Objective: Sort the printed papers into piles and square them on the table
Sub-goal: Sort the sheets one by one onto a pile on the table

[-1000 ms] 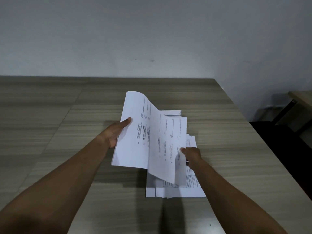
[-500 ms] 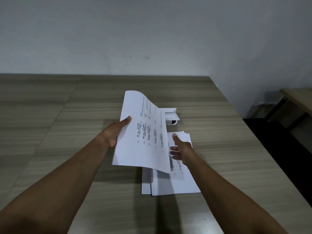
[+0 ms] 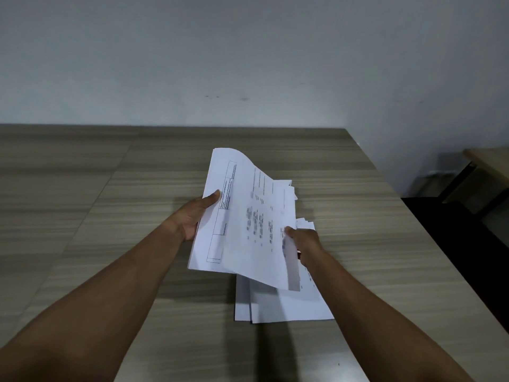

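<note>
My left hand (image 3: 192,216) grips the left edge of a stack of printed papers (image 3: 217,216) held above the wooden table (image 3: 110,216), thumb on top. The stack's top sheet (image 3: 259,224) is lifted off to the right, and my right hand (image 3: 303,244) pinches its right edge, which is motion-blurred. Below and to the right lies a loose pile of papers (image 3: 289,307) flat on the table, its sheets slightly fanned. Part of that pile is hidden under the held sheets.
The table's right edge (image 3: 429,238) runs diagonally close to the flat pile, with a dark drop beyond it. A second piece of furniture (image 3: 484,158) stands at the far right. A grey wall backs the table.
My right hand left the flat pile and came back to the held stack, pinching the top sheet's right edge and drawing it rightwards. The sheet underneath with a printed box is now exposed.
</note>
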### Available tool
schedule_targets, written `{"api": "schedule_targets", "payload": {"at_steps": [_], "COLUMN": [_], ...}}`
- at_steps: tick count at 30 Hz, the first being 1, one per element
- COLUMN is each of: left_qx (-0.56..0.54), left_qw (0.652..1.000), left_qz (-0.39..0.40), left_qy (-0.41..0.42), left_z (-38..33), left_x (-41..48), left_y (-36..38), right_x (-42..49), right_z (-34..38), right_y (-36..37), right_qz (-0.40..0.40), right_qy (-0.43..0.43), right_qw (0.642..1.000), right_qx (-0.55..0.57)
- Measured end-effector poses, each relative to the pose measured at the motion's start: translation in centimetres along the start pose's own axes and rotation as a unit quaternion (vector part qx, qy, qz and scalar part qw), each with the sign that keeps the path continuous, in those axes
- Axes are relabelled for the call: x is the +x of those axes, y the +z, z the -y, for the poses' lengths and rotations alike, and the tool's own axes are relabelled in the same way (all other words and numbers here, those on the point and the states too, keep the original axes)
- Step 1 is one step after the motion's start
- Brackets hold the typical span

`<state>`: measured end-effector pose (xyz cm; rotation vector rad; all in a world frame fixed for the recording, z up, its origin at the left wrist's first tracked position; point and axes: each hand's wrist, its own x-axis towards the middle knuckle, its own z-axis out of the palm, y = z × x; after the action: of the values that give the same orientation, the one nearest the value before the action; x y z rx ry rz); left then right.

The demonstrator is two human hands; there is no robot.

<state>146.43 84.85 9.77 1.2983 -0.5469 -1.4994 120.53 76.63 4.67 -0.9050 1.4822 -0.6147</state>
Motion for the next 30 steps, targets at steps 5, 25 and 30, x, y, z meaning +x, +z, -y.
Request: {"api": "schedule_targets", "payload": {"at_steps": [5,25,30], "left_qx": [0.002,0.000,-0.016], "left_qw": [1.000,1.000,0.999], "left_qz": [-0.003,0.014,0.028], "left_qy": [-0.006,-0.006,-0.014], "left_z": [-0.3,0.5,0.6], "left_x": [-0.4,0.6,0.1], "left_y": [-1.8,0.9,0.7], "right_x": [0.8,-0.7,-0.7], "right_z": [-3.5,0.5,0.9], "right_y": [-2.0,1.2,0.5], "right_qz": [-0.068,0.029,0.015], "right_qy": [-0.027,0.027,0.008], "right_qw": [0.995,0.999,0.999], "right_qx": [-0.065,0.037,0.033]}}
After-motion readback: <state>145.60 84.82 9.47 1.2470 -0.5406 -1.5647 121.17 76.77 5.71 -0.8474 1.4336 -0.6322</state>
